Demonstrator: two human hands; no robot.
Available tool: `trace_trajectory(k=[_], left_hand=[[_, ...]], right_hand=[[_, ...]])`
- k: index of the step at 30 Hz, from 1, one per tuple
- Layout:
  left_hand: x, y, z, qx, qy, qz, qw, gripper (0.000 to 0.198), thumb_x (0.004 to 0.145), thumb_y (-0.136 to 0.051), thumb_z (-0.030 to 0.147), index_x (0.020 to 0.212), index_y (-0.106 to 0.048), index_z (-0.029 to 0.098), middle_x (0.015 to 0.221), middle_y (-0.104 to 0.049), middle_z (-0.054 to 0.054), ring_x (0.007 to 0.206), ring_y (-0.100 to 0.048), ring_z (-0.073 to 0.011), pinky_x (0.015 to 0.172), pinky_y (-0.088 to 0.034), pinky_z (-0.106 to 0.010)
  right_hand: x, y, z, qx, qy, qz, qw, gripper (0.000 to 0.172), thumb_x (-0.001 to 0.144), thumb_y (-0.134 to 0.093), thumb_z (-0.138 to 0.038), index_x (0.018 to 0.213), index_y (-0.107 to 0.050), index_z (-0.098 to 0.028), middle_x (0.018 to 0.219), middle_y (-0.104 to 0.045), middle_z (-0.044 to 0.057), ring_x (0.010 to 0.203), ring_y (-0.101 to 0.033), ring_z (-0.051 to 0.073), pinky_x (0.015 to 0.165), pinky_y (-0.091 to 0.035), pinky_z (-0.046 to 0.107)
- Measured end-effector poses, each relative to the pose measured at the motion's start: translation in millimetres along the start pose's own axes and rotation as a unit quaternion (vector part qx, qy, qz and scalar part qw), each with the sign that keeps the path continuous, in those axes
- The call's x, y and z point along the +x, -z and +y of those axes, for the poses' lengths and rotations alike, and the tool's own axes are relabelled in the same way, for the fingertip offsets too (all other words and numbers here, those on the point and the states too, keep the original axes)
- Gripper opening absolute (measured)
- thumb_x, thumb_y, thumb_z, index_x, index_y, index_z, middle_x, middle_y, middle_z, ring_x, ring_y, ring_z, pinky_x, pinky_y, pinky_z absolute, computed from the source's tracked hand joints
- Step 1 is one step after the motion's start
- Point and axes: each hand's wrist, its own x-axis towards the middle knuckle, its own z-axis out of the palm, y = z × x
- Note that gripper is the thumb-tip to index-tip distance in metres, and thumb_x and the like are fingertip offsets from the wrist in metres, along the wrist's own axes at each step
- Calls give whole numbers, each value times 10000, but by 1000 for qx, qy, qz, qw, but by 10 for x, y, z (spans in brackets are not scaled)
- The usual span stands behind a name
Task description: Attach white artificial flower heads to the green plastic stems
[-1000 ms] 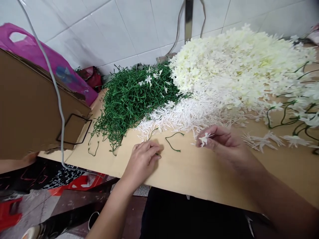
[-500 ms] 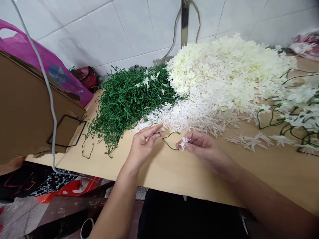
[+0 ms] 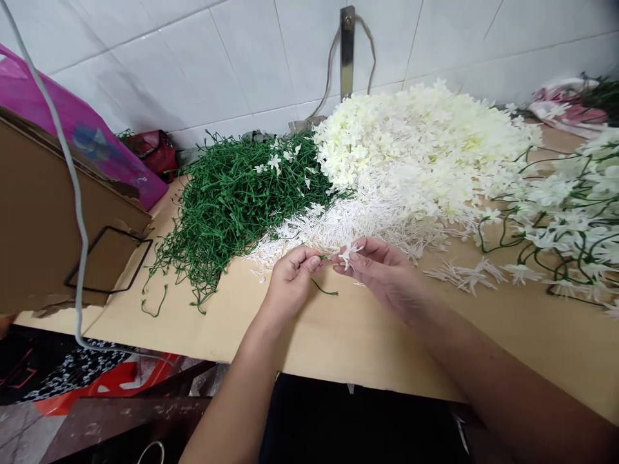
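Pinched in my left hand [image 3: 293,280] is a thin green plastic stem [image 3: 325,290], one end hanging loose below the fingers. My right hand [image 3: 387,270] holds a small white artificial flower [image 3: 349,254] between thumb and fingers. Both sets of fingertips are close together, just above the table. Whether the stem touches the flower is hidden by the fingers. Behind them lie a heap of green stems [image 3: 242,200], a pile of white thread-like stamens [image 3: 358,222] and a large mound of cream-white blossoms [image 3: 416,135].
Assembled white flowers on green stems [image 3: 575,225] lie at the right. A cardboard box [image 3: 48,212], a pink plastic bag [image 3: 97,142] and a hanging grey cable [image 3: 72,167] stand at the left. A tiled wall [image 3: 217,71] closes off the back of the table [image 3: 242,322].
My hands have come together, the right moving left with the flower toward the stem. The left fingers have closed more around the stem. The view has shifted slightly.
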Motion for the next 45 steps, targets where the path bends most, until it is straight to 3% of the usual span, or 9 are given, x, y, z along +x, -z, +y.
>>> trace_trajectory(k=[7, 17, 27, 33, 45], left_hand=[[-25, -87, -15, -50, 51, -73, 995, 296, 786, -523, 409, 620, -555, 166, 572, -483, 9, 570, -436, -107, 576, -350, -239], [-7, -88, -45, -47, 61, -77, 994, 337, 820, -461, 448, 623, -520, 181, 565, -442, 18, 555, -401, -102, 564, -330, -240], [-3, -111, -20, -35, 41, -114, 992, 389, 826, -437, 472, 573, -475, 180, 551, -420, 21, 540, -388, -97, 548, -325, -241], [5, -126, -39, -46, 56, -130, 989, 401, 823, -434, 487, 569, -455, 178, 545, -402, 23, 534, -370, -98, 539, -304, -243], [-11, -135, -123, -63, 79, -160, 982, 376, 829, -431, 458, 595, -420, 164, 527, -319, 53, 507, -295, -79, 508, -246, -228]], right_hand=[[48, -7, 101, 4, -17, -15, 1000, 194, 602, -757, -286, 602, -581, -204, 621, -611, -45, 630, -595, 109, 785, -477, 348], [26, -5, 93, -7, -14, -46, 999, 157, 675, -703, -298, 645, -577, -209, 640, -622, -23, 681, -608, 137, 793, -463, 362], [25, 16, 84, -2, -1, -15, 1000, 128, 681, -693, -278, 647, -589, -211, 638, -582, -34, 635, -555, 107, 767, -455, 324], [11, 29, 67, -11, -10, -27, 1000, 153, 692, -685, -257, 613, -570, -194, 628, -567, -34, 631, -544, 97, 725, -450, 295], [-3, 64, 80, -138, 17, 12, 990, 206, 633, -726, -303, 646, -558, -186, 632, -577, -38, 602, -535, 81, 591, -435, 224]])
